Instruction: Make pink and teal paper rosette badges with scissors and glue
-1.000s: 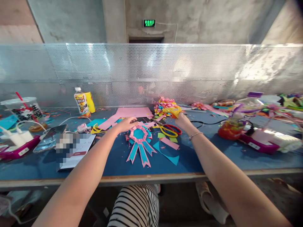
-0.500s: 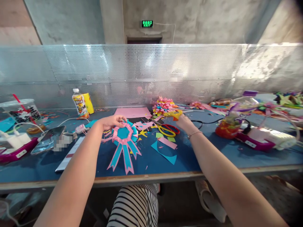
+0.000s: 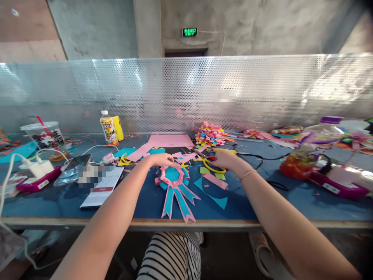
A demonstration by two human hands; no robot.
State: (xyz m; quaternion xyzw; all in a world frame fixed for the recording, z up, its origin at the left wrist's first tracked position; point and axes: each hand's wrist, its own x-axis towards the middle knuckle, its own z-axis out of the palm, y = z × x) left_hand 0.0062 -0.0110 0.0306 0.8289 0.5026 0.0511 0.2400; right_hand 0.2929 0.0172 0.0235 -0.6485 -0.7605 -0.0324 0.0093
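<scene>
A blue and pink paper rosette [image 3: 172, 175] with three notched ribbon tails lies near the table's front edge. The curled fingers of my left hand [image 3: 161, 159] grip its upper rim. My right hand [image 3: 229, 159] is closed over the handles of the scissors [image 3: 217, 170], whose red loop it partly covers while the yellow loop shows below. A yellow glue gun [image 3: 224, 150] lies right behind that hand, mostly hidden, with a black cord running right. Pink and blue paper scraps [image 3: 214, 196] lie between my arms.
Behind are a pink sheet [image 3: 170, 140] and a pompom-like paper flower [image 3: 210, 134]. A phone [image 3: 72, 169], power strip [image 3: 39, 179], cup [image 3: 43, 134] and drink bottle [image 3: 108, 128] stand or lie left. At right is a purple-capped bottle [image 3: 303, 155]. A perforated metal screen [image 3: 175, 89] bounds the table.
My right hand has lowered from the glue gun it held to the scissors, and the gun now rests behind it. My left hand stays on the rosette's rim. The view has swung slightly left.
</scene>
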